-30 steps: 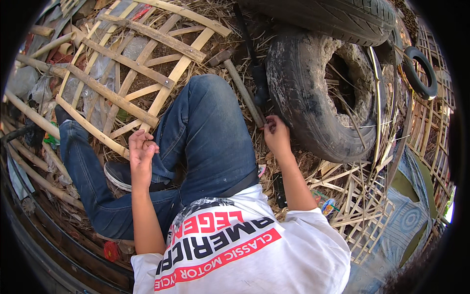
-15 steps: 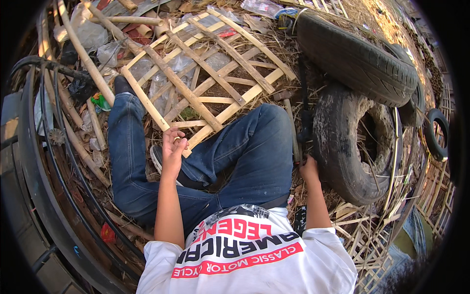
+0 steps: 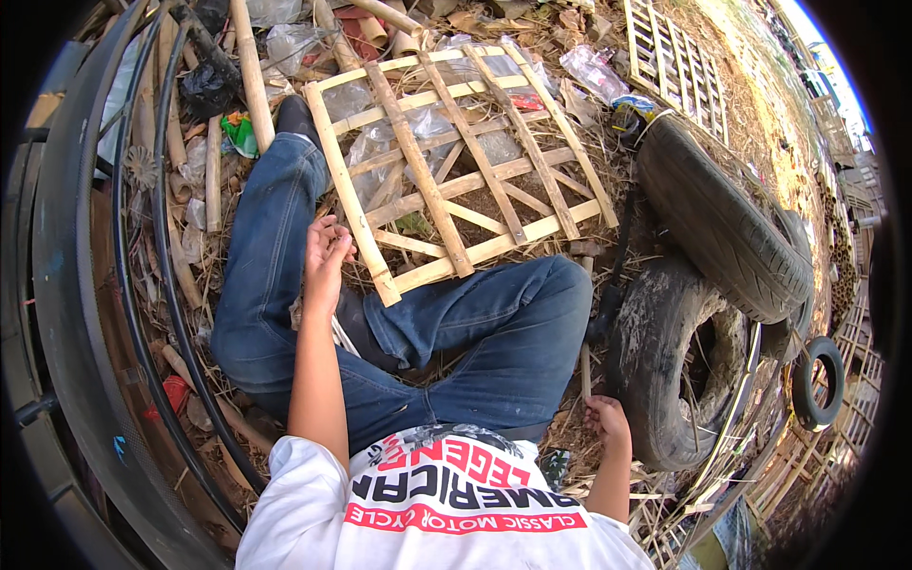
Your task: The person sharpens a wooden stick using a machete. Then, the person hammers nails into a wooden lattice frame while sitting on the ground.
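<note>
A lattice panel of pale bamboo slats (image 3: 489, 252), nailed where they cross, lies tilted on the ground beyond my knees. My left hand (image 3: 326, 249) is just left of its near-left corner, apart from the slats, with fingers bent and thumb drawn in. Anything small held there is too fine to make out. To the right of my bent leg lies a hammer (image 3: 586, 328), its head near the panel's right corner and its wooden handle toward me. My right hand (image 3: 608, 423) is low at the handle's end, fingers curled against it.
Worn tyres (image 3: 727, 223) are piled at the right, one muddy tyre (image 3: 646, 380) beside my right hand. Curved black metal bars (image 3: 128, 247) line the left side. Bamboo poles (image 3: 249, 71), plastic litter and dry straw cover the ground. Another lattice panel (image 3: 676, 66) lies at the far right.
The view has shifted. My left hand has come away from the panel's near corner to its left side. My right hand's curled fingers now show at the hammer handle's end.
</note>
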`<state>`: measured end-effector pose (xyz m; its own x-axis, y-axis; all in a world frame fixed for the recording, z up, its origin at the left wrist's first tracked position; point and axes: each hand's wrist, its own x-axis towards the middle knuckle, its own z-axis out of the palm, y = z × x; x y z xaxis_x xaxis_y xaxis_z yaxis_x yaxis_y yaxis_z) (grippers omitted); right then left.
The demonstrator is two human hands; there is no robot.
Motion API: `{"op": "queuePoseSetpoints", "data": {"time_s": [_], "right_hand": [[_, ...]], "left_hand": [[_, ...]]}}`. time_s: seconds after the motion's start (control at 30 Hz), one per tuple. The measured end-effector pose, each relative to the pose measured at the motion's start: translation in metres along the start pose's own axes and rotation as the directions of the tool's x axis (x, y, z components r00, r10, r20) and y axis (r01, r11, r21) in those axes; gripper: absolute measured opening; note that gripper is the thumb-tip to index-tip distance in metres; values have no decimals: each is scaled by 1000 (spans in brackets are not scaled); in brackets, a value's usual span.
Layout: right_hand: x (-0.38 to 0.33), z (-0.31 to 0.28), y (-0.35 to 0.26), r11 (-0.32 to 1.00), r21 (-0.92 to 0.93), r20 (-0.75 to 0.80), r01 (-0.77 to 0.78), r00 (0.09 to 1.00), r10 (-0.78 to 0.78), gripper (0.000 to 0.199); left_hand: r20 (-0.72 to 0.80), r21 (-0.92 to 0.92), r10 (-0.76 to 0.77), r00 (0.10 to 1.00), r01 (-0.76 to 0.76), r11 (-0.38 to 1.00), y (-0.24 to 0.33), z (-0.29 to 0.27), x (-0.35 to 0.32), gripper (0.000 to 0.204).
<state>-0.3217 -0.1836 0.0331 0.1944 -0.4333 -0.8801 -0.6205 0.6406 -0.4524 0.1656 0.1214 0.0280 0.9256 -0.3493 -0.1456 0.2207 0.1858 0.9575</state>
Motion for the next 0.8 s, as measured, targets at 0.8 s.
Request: {"op": "queuePoseSetpoints", "data": {"time_s": [0.8], "right_hand": [[-26,276,-184,830,266,566,490,617,-546,18]], "left_hand": [[580,-25,-183,794,242,970,4,110,-17,36]]}}
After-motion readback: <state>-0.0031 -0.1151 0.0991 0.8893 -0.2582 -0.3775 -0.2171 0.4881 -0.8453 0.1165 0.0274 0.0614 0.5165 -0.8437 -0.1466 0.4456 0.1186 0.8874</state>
